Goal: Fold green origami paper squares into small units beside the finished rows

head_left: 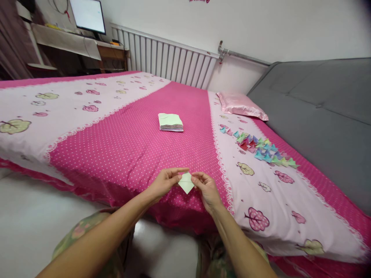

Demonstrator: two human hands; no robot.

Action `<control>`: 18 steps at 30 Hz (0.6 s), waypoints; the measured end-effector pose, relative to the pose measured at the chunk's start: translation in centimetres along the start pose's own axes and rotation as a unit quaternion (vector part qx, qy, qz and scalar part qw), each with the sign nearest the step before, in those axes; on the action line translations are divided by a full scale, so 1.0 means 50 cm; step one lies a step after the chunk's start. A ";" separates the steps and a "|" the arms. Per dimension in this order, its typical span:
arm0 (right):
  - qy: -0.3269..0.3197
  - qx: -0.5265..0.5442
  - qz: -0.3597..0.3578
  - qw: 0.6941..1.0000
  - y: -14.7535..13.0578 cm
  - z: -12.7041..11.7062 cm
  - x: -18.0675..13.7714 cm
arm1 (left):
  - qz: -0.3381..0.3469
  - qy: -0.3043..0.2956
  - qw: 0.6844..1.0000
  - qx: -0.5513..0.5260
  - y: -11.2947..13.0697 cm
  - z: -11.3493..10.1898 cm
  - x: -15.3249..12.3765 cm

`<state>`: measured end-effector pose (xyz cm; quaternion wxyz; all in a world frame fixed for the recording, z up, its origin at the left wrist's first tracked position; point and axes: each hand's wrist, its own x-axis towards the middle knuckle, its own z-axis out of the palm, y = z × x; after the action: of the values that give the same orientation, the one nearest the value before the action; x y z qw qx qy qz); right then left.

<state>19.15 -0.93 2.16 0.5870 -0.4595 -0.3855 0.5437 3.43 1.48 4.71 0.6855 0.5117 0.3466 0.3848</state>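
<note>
A small pale green sheet of paper [186,183], creased and turned like a diamond, is held up over the front edge of the bed. My left hand [166,181] pinches its left corner between thumb and fingers. On the opposite corner, my right hand [206,188] closes in the same kind of pinch. Beyond both hands, a stack of square paper [171,122] with a pale green sheet on top lies on the pink dotted cover. Several folded paper boats [257,146] in many colours sit in rows to the right.
The bed [139,143] fills most of the view, with a pink pillow [242,105] at the back right. A grey padded headboard [315,104] rises on the right. Behind stand a radiator [165,54] and a desk [66,42] with a monitor [88,15].
</note>
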 end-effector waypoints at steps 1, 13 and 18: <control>0.001 0.002 0.002 1.000 0.000 -0.001 0.000 | 0.008 -0.005 1.000 0.022 0.001 -0.002 0.000; -0.018 0.046 0.042 0.998 -0.015 0.001 -0.001 | 0.176 -0.032 0.945 0.274 0.002 -0.010 -0.007; -0.029 0.064 0.062 0.996 -0.021 0.004 -0.004 | 0.242 0.004 0.894 0.377 0.000 -0.010 -0.007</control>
<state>19.22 -1.08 3.21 0.5686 -0.4280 -0.3375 0.6161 2.84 1.38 4.61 0.3258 0.7981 0.3337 0.3815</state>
